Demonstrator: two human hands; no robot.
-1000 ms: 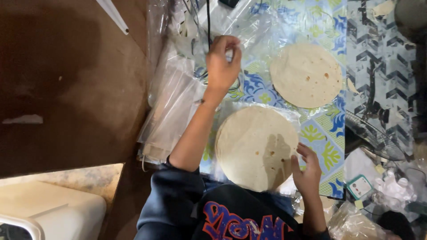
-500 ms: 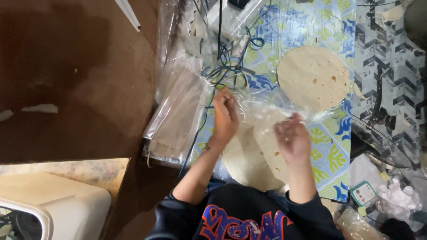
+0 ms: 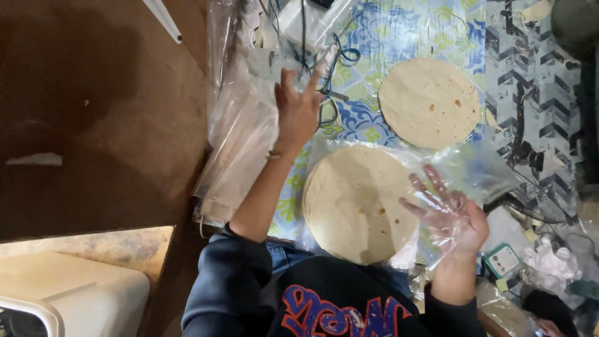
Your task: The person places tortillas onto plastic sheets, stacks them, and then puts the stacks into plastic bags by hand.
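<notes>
Working from the left edge of the tabletop (image 3: pixel 412 37), the pile of clear plastic bags (image 3: pixel 240 134) hangs over the side, and the left hand (image 3: pixel 298 109) is raised just above its right margin, beside a tangle of dark cords (image 3: pixel 331 81). Its grip is loose: fingers spread and lifted, closed on nothing that can be made out, though a corner of film may brush the fingertips (too clear to tell). To take one bag cleanly, I judge it best to pinch a single top layer at its edge and peel it off sideways, so the sheets beneath do not drag along or snag the cords.

Further right, the stack of tortillas (image 3: pixel 355 203) lies flat in front of the person, near the table's near edge, resting on a clear bag. The stack is pale, round and floury, with a few small brown spots and a soft shadow on its right side. The right hand (image 3: pixel 450 215) hovers just beside its right rim, fingers open and fanned, draped in a thin clear bag (image 3: pixel 474 175) that it holds up rather than clamps. Keeping that film taut and low would likely let it slide over without creasing.

Beyond, well apart, a single tortilla (image 3: pixel 429 103) lies on the patterned cloth.
</notes>
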